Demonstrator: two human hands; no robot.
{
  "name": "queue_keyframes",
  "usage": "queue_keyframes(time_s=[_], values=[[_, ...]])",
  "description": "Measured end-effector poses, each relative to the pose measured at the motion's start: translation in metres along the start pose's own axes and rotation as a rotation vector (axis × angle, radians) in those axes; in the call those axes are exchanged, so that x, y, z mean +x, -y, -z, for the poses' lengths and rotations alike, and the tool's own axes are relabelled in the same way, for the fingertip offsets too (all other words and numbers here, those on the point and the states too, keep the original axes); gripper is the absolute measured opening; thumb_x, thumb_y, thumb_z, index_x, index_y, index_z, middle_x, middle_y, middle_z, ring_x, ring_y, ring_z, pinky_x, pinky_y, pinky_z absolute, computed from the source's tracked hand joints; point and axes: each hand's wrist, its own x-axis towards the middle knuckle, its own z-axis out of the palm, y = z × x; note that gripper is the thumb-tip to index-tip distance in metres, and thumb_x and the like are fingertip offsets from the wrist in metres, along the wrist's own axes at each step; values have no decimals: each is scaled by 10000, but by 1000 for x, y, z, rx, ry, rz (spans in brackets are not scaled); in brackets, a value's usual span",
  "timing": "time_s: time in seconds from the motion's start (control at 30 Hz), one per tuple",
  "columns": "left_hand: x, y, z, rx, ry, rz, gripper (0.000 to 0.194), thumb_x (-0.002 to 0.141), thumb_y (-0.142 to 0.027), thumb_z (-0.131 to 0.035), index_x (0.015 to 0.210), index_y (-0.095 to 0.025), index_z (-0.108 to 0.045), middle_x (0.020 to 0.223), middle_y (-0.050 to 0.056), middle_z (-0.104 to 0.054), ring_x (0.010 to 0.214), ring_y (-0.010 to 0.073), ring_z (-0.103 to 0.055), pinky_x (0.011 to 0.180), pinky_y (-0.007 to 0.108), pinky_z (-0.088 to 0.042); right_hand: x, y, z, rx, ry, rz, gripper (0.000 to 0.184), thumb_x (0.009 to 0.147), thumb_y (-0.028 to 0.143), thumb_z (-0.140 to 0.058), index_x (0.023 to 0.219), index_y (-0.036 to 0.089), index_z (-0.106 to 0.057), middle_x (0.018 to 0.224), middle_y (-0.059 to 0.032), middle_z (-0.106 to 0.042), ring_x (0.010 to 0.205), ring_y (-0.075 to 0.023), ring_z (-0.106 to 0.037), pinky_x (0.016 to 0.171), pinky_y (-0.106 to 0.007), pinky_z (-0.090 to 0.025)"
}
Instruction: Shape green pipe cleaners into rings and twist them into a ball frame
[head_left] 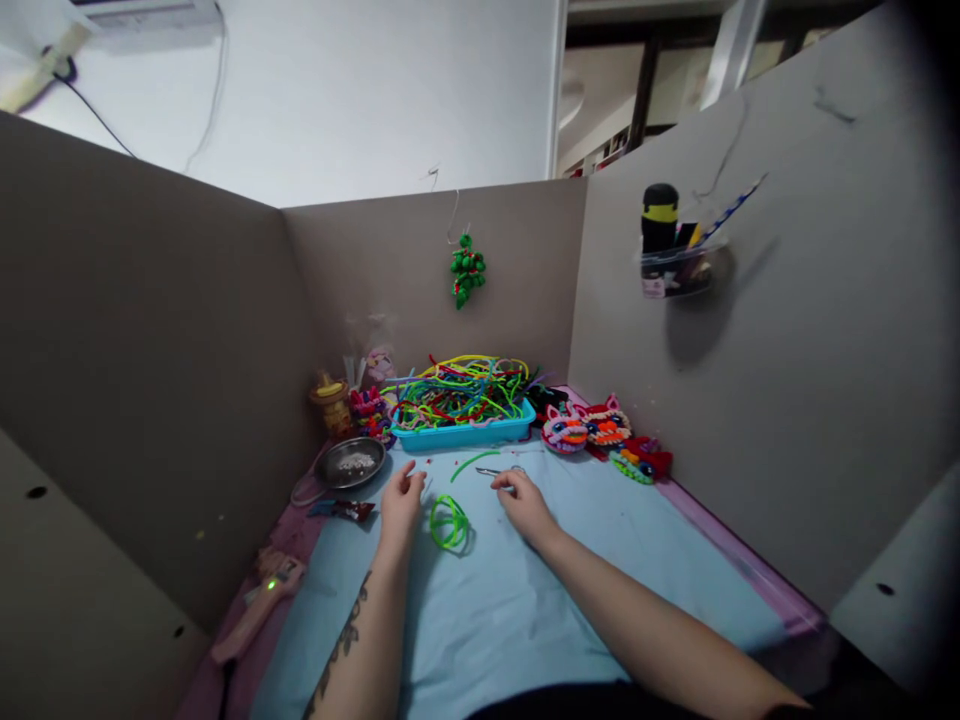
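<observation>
My left hand (pixel 401 502) rests on the light blue mat (pixel 525 600), fingers loosely curled, nothing visibly in it. Just right of it lies a coiled green pipe cleaner ring (pixel 448 523). My right hand (pixel 523 503) lies on the mat with its fingertips closed near small scissors (pixel 499 471); whether it grips them is unclear. A loose green pipe cleaner piece (pixel 472 462) lies beyond both hands. A blue tray (pixel 465 432) piled with several coloured pipe cleaners stands at the back.
A metal dish (pixel 349 463) with white bits sits at back left, a pink glue gun (pixel 259 607) at the left edge. Finished colourful pipe cleaner figures (pixel 600 430) lie at right. Grey partition walls enclose the desk; a green ornament (pixel 467 272) hangs on the back wall.
</observation>
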Motion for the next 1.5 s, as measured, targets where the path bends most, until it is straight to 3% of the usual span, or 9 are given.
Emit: queue_keyframes(time_s=[0.23, 0.4, 0.53, 0.73, 0.83, 0.97, 1.17, 1.33, 1.5], values=[[-10, 3, 0, -49, 229, -121, 489, 471, 103, -466, 753, -225, -694, 966, 66, -646, 1144, 269, -462, 986, 396, -340, 19, 10, -1, -76, -135, 3, 241, 749, 202, -448, 944, 182, -589, 921, -66, -614, 842, -192, -569, 764, -331, -458], [-13, -6, 0, -50, 76, -166, 378, 519, 71, -501, 729, -203, -657, 850, 62, -631, 961, 235, -538, 874, 325, -388, 73, 34, -30, -753, 523, 178, 191, 743, 193, -558, 896, 243, -660, 928, -60, -608, 885, -208, -535, 770, -314, -413], [-17, -15, -1, 148, -23, -225, 143, 678, -144, -568, 803, -202, -607, 697, 10, -579, 687, 179, -532, 708, 276, -395, 96, 24, -51, -875, 592, 207, 172, 711, 167, -604, 861, 226, -663, 1013, -90, -557, 984, -255, -463, 772, -337, -370], [-44, -22, -7, 239, 380, -175, 475, 607, -247, -693, 1070, -244, -590, 573, -40, -555, 535, 151, -471, 571, 225, -306, 98, 4, -54, -946, 633, 248, 129, 786, 215, -532, 876, 210, -624, 1011, -99, -537, 984, -250, -436, 784, -351, -335], [-54, -22, -10, 277, 438, -231, 553, 592, -246, -701, 1130, -258, -575, 589, -35, -565, 555, 159, -468, 574, 227, -293, 99, 3, -52, -950, 642, 269, 168, 800, 242, -524, 950, 222, -597, 1017, -97, -536, 996, -250, -426, 793, -352, -323], [-51, -22, -12, 283, 415, -252, 339, 634, -267, -672, 973, -246, -661, 596, -20, -577, 548, 147, -450, 573, 226, -297, 101, 5, -54, -941, 663, 259, 97, 775, 232, -547, 841, 208, -615, 967, -95, -547, 954, -251, -447, 756, -338, -330], [-37, -26, -9, 30, 162, -263, 316, 692, -327, -643, 972, -181, -662, 632, -6, -589, 581, 126, -493, 580, 221, -358, 104, 28, -42, -820, 527, 295, 138, 812, 143, -446, 869, 199, -557, 966, -71, -564, 942, -204, -470, 768, -303, -339], [-28, -26, -6, -398, 55, 2, 508, 642, -358, -711, 1095, -164, -585, 750, 16, -639, 643, 105, -563, 559, 187, -401, 81, 53, -11, -80, -26, 108, 168, 868, 250, -321, 882, 209, -484, 690, 7, -519, 652, -148, -498, 609, -252, -383], [-27, -22, -11, -753, 122, 229, 324, 701, -255, -697, 1008, -226, -596, 788, -22, -636, 592, 40, -571, 523, 125, -443, 31, 59, 1, 290, 48, -46, 206, 777, 353, -513, 917, 202, -507, 634, 37, -492, 533, -112, -445, 486, -211, -354]])
